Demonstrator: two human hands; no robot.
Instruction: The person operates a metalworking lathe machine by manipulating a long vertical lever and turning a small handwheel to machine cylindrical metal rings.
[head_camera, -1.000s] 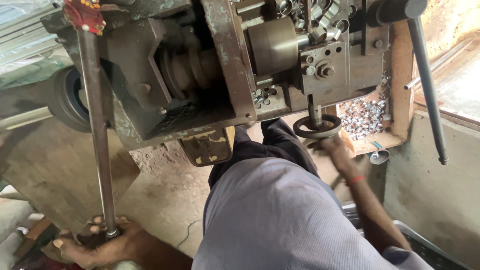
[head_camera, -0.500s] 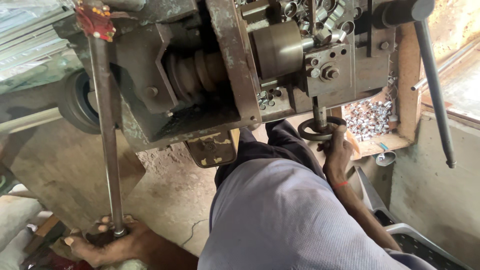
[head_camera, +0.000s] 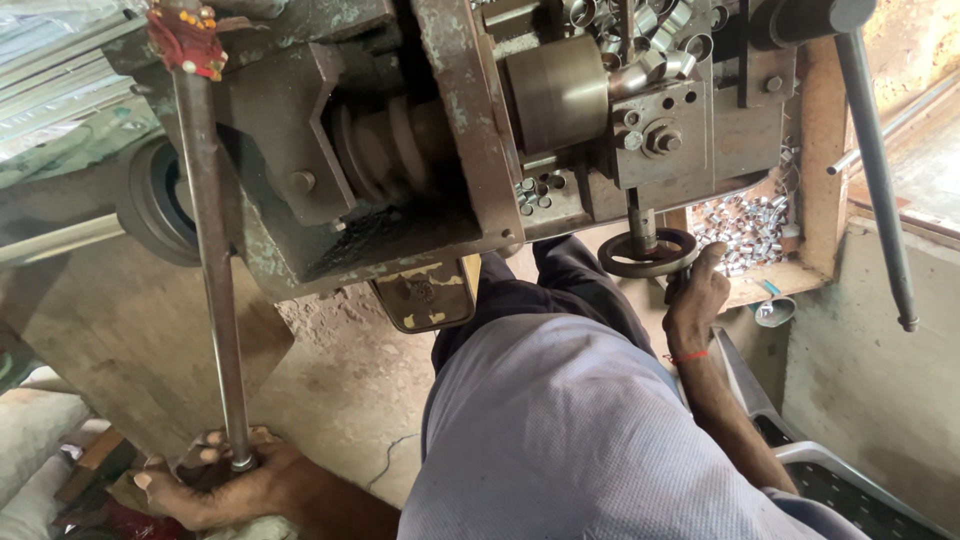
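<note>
Since a second ago the view has drawn closer while the right hand (head_camera: 697, 296) stays at the handwheel (head_camera: 648, 253) under the lathe (head_camera: 440, 130), fingers curled on its rim, and the left hand (head_camera: 215, 483) keeps its closed grip on the long lever's (head_camera: 212, 250) lower end.

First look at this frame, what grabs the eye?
The big grimy lathe-like machine across the top. The left hand grips the end of a long steel rod at lower left, the right hand is at a small handwheel, with shiny metal rings heaped beyond.
</note>
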